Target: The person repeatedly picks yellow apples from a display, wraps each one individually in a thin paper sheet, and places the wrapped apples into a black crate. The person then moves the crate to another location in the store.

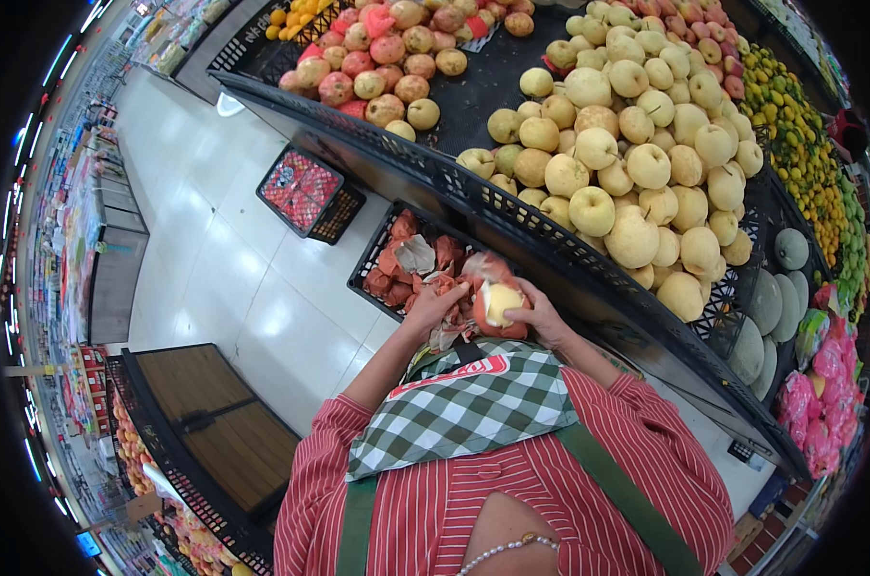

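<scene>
My right hand (544,315) grips a pale yellow pear (503,301) still partly covered by reddish-brown wrapping paper (510,330). The torn paper leaves a patch of its skin bare. To its left, my left hand (433,308) holds crumpled paper (449,333) of the same colour; its fingertips are partly hidden. Just beyond both hands, a black plastic crate (366,263) on the floor contains several paper-wrapped fruits (404,225) and loose paper. Something blurred and reddish shows above the pear.
Along the right runs a black-rimmed display stand (471,189) with piled pears (626,162), pomegranates (388,50) and melons (763,306). Another black crate (327,223) with red-netted contents stands on the tiled floor (255,288). A wood-panelled stand (212,410) is at lower left.
</scene>
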The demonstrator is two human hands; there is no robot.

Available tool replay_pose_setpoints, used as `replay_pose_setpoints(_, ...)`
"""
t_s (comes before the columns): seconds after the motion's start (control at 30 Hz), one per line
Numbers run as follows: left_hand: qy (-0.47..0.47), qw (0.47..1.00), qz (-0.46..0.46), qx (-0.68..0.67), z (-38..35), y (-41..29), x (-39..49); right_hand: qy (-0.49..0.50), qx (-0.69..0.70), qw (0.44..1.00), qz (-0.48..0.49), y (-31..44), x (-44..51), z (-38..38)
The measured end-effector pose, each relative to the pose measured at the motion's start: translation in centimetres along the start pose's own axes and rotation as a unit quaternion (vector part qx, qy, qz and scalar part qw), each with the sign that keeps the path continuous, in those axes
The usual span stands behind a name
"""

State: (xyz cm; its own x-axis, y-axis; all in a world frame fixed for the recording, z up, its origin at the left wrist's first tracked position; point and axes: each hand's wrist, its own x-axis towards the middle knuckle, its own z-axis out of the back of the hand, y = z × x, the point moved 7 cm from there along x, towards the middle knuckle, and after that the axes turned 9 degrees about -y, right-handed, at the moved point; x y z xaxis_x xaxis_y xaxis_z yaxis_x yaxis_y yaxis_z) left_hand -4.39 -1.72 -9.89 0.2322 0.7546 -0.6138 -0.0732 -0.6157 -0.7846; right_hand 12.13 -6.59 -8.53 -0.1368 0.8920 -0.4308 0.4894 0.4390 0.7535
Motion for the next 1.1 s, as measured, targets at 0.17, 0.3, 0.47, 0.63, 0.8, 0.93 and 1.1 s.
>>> replay_pose_setpoints(0.17, 0.091, 0.994, 0.047, 0.033, -2.5, -1.0, -1.9, -0.056, -0.051, 0.994, 0.076, 2.4, 0.1, 0.2)
replay_pose_setpoints(0.3, 0.075, 0.997, -0.016, -0.022, -3.6, -1.7, -1.4, -0.067, -0.180, 0.969, 0.155, 3.9, -0.2, -0.3)
replay_pose_setpoints(0.47, 0.062, 0.995, -0.018, 0.082, -3.1, -1.6, -1.6, -0.065, -0.208, 0.959, 0.181, 3.8, -0.3, 0.6)
replay_pose_setpoints(0.63, 0.059, 0.994, -0.073, 0.050, -3.6, -1.5, -1.4, -0.059, -0.351, 0.899, 0.255, 4.9, -0.8, -0.4)
replay_pose_setpoints(0.8, 0.037, 0.995, -0.076, 0.050, -3.0, -0.3, -0.3, -0.092, -0.368, 0.874, 0.302, 5.2, -1.3, -0.3)
replay_pose_setpoints(0.93, 0.016, 0.982, -0.074, 0.175, -2.5, -1.1, 0.0, -0.113, -0.393, 0.853, 0.324, 5.6, -1.6, -0.4)
replay_pose_setpoints(1.1, 0.018, 0.979, -0.110, 0.168, -3.1, -1.0, 0.6, -0.113, -0.407, 0.840, 0.341, 6.1, -1.8, -0.4)
